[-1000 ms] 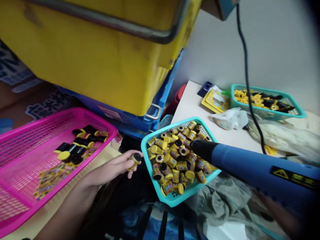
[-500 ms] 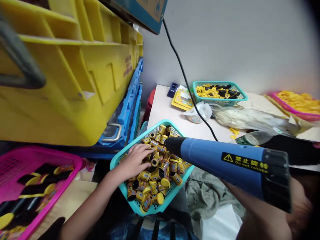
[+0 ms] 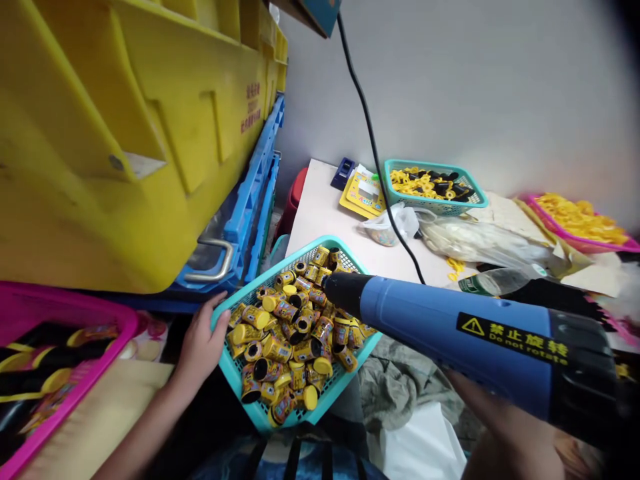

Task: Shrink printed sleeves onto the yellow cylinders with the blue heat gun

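Observation:
My left hand (image 3: 200, 343) grips the left rim of a teal basket (image 3: 235, 385), thumb on top of the rim. The basket is heaped with several small yellow and black printed cylinders (image 3: 280, 333). My right hand (image 3: 565, 457) shows only partly at the lower right, closed under a blue heat gun (image 3: 450, 327). The gun's black nozzle (image 3: 340, 288) hovers over the basket's right side, close above the cylinders. Its black cord (image 3: 375, 153) runs up along the wall.
A yellow crate (image 3: 125, 133) on blue crates (image 3: 250, 200) fills the left. A pink basket (image 3: 125, 327) with black and yellow pieces lies lower left. On the white table (image 3: 320, 213) sit another teal basket (image 3: 475, 199), a pink tray (image 3: 575, 240), plastic bags (image 3: 480, 240) and a bottle (image 3: 500, 280).
My left hand put a cylinder into the teal basket, then drew back from the pile to grip the basket's left rim. The view swung right. The heat gun stays over the basket.

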